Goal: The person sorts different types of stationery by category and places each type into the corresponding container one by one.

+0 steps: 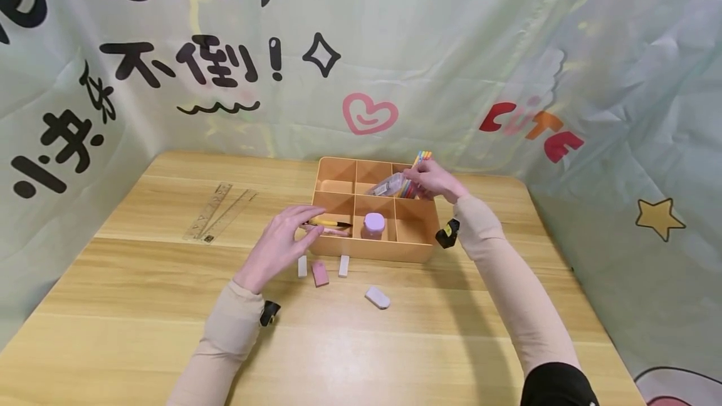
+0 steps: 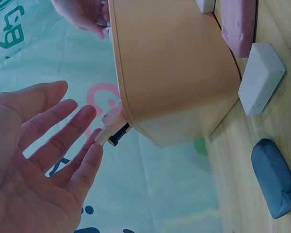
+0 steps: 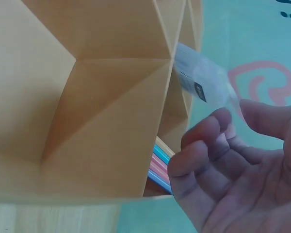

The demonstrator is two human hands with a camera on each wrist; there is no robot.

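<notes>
An orange compartment box (image 1: 372, 250) stands on the table. At its back right, my right hand (image 1: 431, 178) pinches the end of a small clear plastic case (image 3: 201, 80) between thumb and fingers. The case (image 1: 387, 185) slants over the back middle compartment. Beside that hand, several coloured pens (image 3: 160, 165) stand in the back right compartment. My left hand (image 1: 284, 238) hovers at the front left corner, fingers spread, its fingertips close to the ends of a yellow paintbrush-like stick (image 1: 329, 223) and a pink pen (image 1: 336, 232). Whether they touch is unclear. A lilac-lidded jar (image 1: 373, 224) sits in the front middle compartment.
Before the box lie a pink eraser (image 1: 319, 274), a white eraser (image 1: 343, 266), another white eraser (image 1: 302, 266) and a rounded pale eraser (image 1: 377, 297). Two clear rulers (image 1: 211, 212) lie to the left. A printed cloth (image 1: 451, 80) hangs behind the table.
</notes>
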